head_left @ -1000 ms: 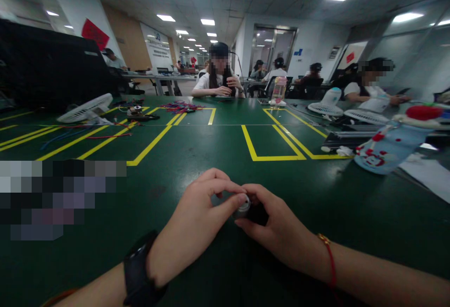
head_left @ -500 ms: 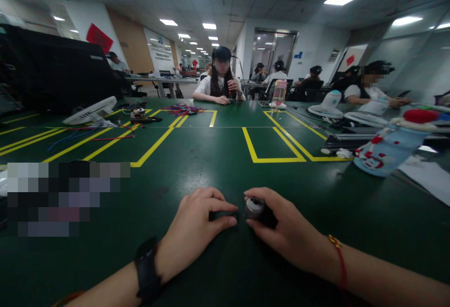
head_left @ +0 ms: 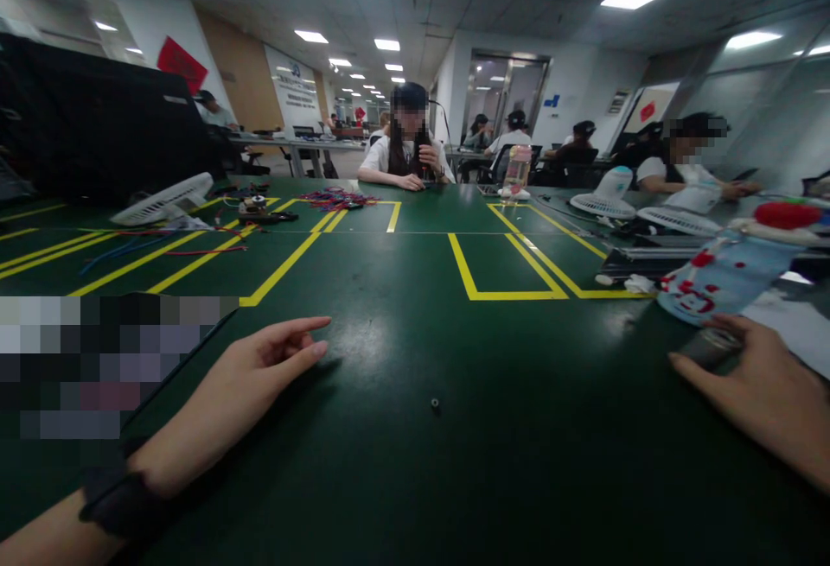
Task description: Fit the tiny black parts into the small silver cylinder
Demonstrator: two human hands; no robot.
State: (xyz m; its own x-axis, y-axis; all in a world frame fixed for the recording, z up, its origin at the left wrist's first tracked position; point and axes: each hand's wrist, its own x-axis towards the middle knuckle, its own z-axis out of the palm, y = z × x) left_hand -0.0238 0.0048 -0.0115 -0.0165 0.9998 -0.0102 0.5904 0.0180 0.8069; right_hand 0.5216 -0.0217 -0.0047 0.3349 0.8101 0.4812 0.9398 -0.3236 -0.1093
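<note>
At the right, my right hand (head_left: 771, 384) is closed around a short dark grey metal cylinder (head_left: 709, 348), gripped between thumb and fingers beside the blue bottle. Its exact kind is hard to tell. My left hand (head_left: 269, 367) is above the left part of the green table, holding nothing, with index finger and thumb apart and the other fingers curled. A tiny dark ring-shaped part (head_left: 435, 405) lies on the table between my hands, touched by neither.
A blue bottle with a red top (head_left: 719, 276) stands at the right. White fans (head_left: 165, 200), loose wires (head_left: 337, 198) and a pink bottle (head_left: 517, 173) lie or stand farther off. Yellow tape (head_left: 515, 295) marks the green table (head_left: 389, 480). A person (head_left: 408, 147) sits opposite.
My right hand has carried the cylinder far right, next to the blue bottle. My left hand has drawn back to the left, uncovering the tiny ring-shaped part on the table.
</note>
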